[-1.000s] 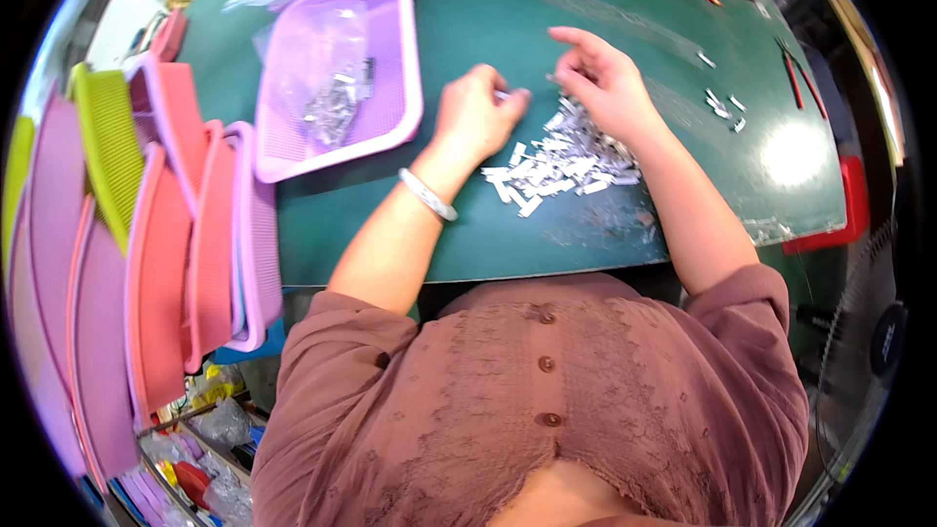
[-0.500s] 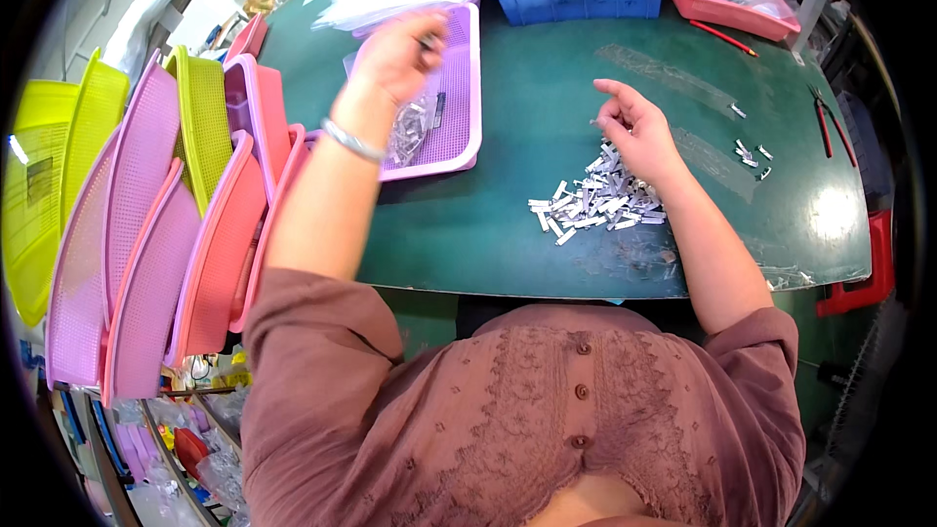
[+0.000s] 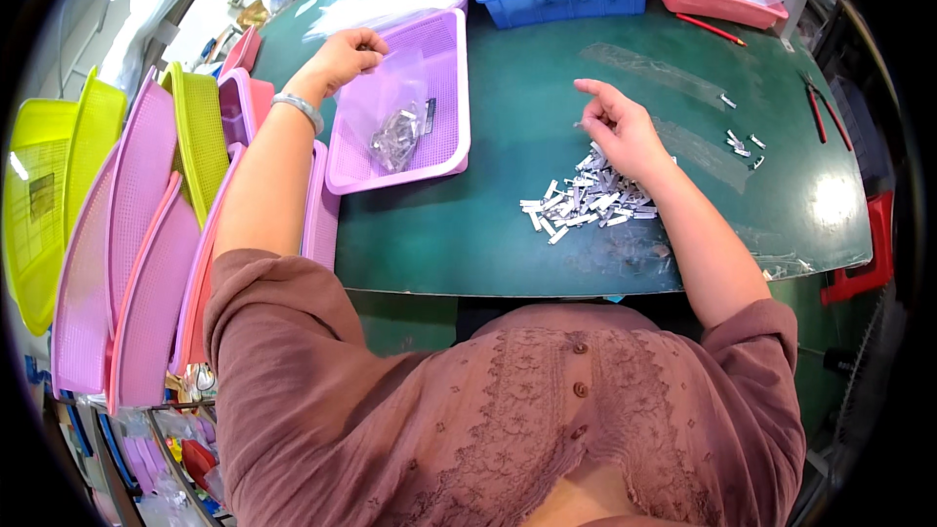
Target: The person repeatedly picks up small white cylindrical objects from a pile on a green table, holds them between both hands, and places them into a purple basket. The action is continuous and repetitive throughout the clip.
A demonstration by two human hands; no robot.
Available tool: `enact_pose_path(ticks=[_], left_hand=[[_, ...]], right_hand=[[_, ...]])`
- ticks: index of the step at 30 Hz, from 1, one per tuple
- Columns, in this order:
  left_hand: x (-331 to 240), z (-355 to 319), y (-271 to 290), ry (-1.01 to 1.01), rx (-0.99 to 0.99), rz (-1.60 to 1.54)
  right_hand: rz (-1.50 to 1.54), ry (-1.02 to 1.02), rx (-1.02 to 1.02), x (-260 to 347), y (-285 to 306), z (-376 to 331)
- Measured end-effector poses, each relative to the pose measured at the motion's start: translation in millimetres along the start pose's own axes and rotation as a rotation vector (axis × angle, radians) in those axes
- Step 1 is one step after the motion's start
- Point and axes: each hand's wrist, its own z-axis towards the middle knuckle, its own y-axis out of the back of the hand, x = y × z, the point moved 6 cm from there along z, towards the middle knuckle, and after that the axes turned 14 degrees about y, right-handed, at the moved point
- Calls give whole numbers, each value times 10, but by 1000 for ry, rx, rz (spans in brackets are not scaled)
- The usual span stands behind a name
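My left hand (image 3: 344, 58) is over the far left rim of a lilac plastic basket (image 3: 452, 88), its fingers pinched together; what they hold, if anything, is too small to make out. Inside the basket lies a clear plastic bag (image 3: 398, 137) with shiny parts in it, its top spread toward that hand. My right hand (image 3: 622, 132) hovers at the far edge of a pile of small silvery metal pieces (image 3: 590, 200) on the green table. Its index finger points out to the left while the thumb and other fingers curl in, with something tiny at their tips.
A blue bin (image 3: 566, 2) of metal rings and a pink tray (image 3: 722, 5) with clear bags stand at the back. Red-handled pliers (image 3: 828, 112), a red pencil (image 3: 712, 30) and several loose metal pieces (image 3: 742, 144) lie on the right. Stacked colored baskets (image 3: 146, 234) line the left.
My left hand has moved left, from above the middle of the basket to its far left rim. The right hand stays beside the pile. The whole view has shifted slightly.
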Motion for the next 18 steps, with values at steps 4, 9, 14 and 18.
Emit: enact_pose_path(ticks=[4,9,14,18], left_hand=[[15,-88,-65,5,47,222],[-259,-345,-192,-83,-91,734],[-758,-625,-498,-454,-481,527],[-821,-834,-1300,-503,-112,10]], right_hand=[[3,10,16,6,-18,19],[100,-44,-12,-23,-30,23],[331,-157,-48,-66,-28,14],[483,-249,-64,-19,-74,49]])
